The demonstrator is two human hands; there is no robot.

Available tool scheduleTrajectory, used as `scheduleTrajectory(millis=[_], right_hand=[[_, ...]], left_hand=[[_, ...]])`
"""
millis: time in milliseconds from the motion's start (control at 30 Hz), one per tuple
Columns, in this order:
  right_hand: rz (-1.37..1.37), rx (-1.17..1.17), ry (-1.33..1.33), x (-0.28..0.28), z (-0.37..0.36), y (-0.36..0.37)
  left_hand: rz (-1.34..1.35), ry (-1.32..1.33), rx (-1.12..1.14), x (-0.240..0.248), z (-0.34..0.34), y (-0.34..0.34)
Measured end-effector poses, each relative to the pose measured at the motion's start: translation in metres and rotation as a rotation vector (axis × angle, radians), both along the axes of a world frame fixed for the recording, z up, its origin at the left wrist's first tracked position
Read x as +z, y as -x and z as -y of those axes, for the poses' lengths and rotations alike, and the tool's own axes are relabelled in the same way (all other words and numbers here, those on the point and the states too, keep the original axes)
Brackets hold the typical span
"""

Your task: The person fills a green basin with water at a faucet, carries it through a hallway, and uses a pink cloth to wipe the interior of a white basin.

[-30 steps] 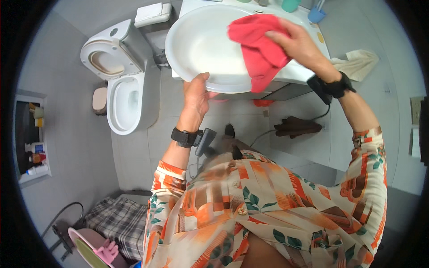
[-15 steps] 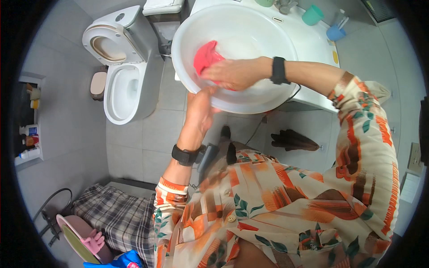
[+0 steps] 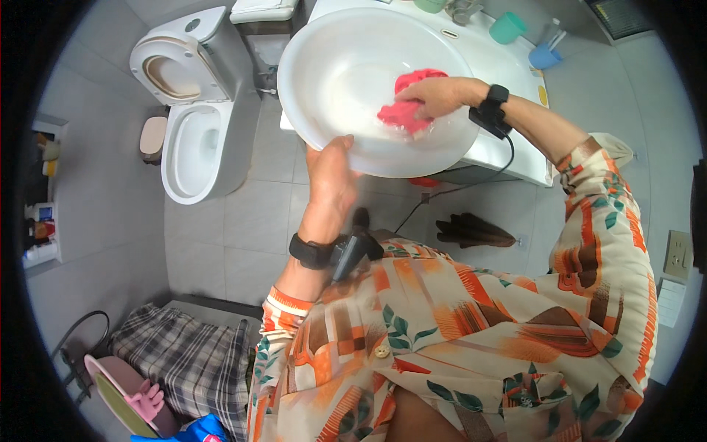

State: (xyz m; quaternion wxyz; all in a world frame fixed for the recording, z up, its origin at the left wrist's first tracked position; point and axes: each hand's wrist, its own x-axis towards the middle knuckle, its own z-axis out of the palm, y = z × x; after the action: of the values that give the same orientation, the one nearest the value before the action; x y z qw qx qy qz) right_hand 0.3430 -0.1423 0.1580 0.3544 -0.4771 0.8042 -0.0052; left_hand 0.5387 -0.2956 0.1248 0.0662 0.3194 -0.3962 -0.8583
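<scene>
A large white plastic basin (image 3: pixel 328 81) rests on the white washbasin counter (image 3: pixel 508 158). My left hand (image 3: pixel 330 171) is closed on its near-left rim, thumb over the edge and fingers hidden beneath. Inside the basin, toward its right side, lies a crumpled, wet-looking red cloth (image 3: pixel 403 114). My right hand (image 3: pixel 440 97) reaches over the basin from the right and grips that cloth, its fingers curled into the folds. A little water glistens around the cloth.
A green cup (image 3: pixel 508 28) and a blue cup (image 3: pixel 545 56) with toothbrushes stand at the counter's back right. At left is a white toilet (image 3: pixel 195 155) with its lid up. Plaid fabric (image 3: pixel 184 353) and pink gloves (image 3: pixel 147 401) lie at lower left. A dark cloth (image 3: pixel 475 230) hangs below the counter.
My right hand has moved to the right with the red cloth, from the basin's left side toward its right. My left hand has taken hold of the rim. The view has shifted slightly.
</scene>
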Motion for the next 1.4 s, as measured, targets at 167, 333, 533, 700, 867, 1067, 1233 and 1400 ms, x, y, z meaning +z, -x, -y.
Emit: scheduleTrajectory(millis=[167, 333, 533, 700, 867, 1067, 1233, 1400], right_hand=[[-0.011, -0.002, -0.233, 0.041, 0.012, -0.031], [0.330, 0.207, 0.111, -0.008, 0.017, -0.055], [-0.158, 0.242, 0.234, 0.000, 0.056, -0.044], [-0.211, 0.478, 0.400, -0.033, 0.053, -0.035], [-0.330, 0.393, 0.311, -0.044, 0.069, -0.016], [-0.532, 0.201, 0.010, -0.039, 0.049, 0.038], [-0.361, 0.175, -0.293, -0.024, 0.018, 0.036], [0.078, 0.120, -0.313, 0.010, 0.003, -0.011]], left_hand=[[-0.017, -0.018, -0.067, -0.002, 0.005, -0.003], [-0.047, -0.055, -0.054, 0.002, -0.001, -0.004], [0.037, -0.029, -0.064, 0.000, 0.004, -0.010], [0.053, 0.041, -0.092, 0.004, 0.001, -0.005], [0.076, 0.017, -0.109, 0.005, 0.002, -0.009], [0.034, -0.004, -0.044, 0.006, 0.001, -0.005], [-0.025, -0.013, 0.014, 0.001, 0.002, 0.002], [-0.046, -0.048, 0.034, 0.005, -0.002, 0.001]])
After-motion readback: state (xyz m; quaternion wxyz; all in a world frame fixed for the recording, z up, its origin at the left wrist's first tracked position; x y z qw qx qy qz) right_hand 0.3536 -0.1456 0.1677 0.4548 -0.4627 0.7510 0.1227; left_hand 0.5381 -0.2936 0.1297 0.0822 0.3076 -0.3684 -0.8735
